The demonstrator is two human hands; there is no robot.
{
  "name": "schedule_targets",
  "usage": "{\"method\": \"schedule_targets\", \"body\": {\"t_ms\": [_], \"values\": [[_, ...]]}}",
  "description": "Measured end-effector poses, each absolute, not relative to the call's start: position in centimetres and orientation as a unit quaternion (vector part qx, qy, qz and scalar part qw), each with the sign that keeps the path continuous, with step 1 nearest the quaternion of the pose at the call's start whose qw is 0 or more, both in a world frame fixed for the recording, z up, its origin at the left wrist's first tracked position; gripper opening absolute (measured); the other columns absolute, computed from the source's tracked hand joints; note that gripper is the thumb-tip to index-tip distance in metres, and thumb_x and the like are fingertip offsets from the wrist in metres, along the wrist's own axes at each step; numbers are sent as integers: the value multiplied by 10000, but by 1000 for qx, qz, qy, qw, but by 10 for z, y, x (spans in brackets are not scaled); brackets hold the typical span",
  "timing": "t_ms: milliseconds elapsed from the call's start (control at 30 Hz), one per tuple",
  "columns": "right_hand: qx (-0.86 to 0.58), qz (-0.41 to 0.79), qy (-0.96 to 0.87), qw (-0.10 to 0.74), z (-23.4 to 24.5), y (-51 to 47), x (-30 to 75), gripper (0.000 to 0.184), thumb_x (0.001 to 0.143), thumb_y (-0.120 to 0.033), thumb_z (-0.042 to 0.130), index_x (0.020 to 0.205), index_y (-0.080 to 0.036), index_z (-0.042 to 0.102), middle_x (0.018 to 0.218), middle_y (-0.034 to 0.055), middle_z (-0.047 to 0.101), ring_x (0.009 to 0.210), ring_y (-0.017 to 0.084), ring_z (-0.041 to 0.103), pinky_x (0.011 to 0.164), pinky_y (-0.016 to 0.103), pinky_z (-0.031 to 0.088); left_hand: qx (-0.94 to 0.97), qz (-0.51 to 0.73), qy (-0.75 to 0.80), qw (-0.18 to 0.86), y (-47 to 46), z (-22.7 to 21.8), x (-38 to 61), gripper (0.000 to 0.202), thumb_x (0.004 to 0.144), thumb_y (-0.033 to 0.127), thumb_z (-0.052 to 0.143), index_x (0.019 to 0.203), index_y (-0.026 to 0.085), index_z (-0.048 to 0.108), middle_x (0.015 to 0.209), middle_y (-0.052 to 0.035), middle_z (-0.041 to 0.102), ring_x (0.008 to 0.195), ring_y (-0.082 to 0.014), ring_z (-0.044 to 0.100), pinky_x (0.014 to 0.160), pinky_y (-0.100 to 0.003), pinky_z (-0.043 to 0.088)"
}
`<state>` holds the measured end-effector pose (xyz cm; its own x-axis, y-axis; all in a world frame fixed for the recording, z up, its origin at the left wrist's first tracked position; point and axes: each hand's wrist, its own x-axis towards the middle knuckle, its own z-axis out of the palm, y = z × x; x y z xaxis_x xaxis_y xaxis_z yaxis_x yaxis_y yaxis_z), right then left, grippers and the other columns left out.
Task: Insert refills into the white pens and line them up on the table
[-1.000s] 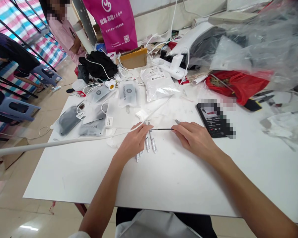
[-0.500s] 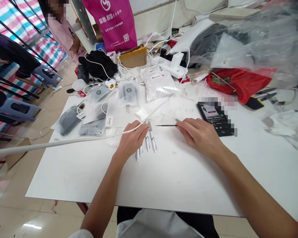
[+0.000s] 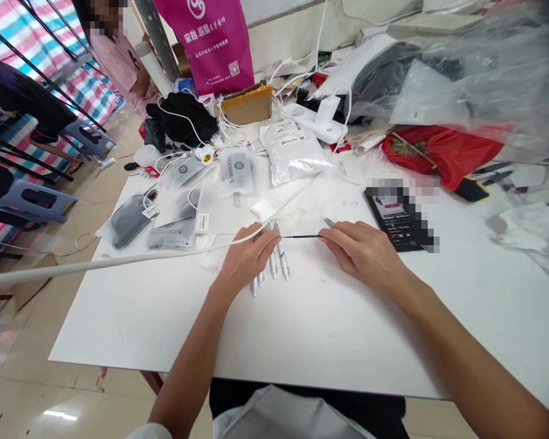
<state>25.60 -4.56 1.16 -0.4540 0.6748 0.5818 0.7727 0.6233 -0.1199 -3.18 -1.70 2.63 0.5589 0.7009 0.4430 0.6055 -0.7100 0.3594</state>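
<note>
Pinching a thin black rod (image 3: pixel 301 236) at frame centre, right hand (image 3: pixel 363 253) fingers closed on one end, left hand (image 3: pixel 247 261) curled over pens (image 3: pixel 274 265), rod tip meeting left fingertips, white table (image 3: pixel 324 323).

Place: small packing workshop
Signs: white bench (image 3: pixel 329 329) strewn with packaged goods (image 3: pixel 236 172), cables (image 3: pixel 229 131), plastic bags (image 3: pixel 485 79)
Floor: plastic stools (image 3: pixel 32 204)
</note>
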Motion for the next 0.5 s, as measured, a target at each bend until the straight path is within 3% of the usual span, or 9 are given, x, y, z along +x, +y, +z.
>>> {"method": "schedule_targets", "body": {"t_ms": [300,500], "values": [[-394,-75,-870,288,9,-49,244,135,1061,-115,562,1117,-213,636,863,27,719,695,172,646,648,334,449,906,270,323,29,-19,20,-26,205,1141,275,510,1117,169,683,905,-36,709,800,-158,636,809,-318,457],[-408,-12,-862,300,2,-57,228,32,1092,-207,551,1121,-204,540,895,56,716,732,209,672,654,348,512,923,263,279,30,-29,13,-13,190,1139,266,517,1147,162,675,856,-20,721,790,-163,638,774,-318,446]]}}
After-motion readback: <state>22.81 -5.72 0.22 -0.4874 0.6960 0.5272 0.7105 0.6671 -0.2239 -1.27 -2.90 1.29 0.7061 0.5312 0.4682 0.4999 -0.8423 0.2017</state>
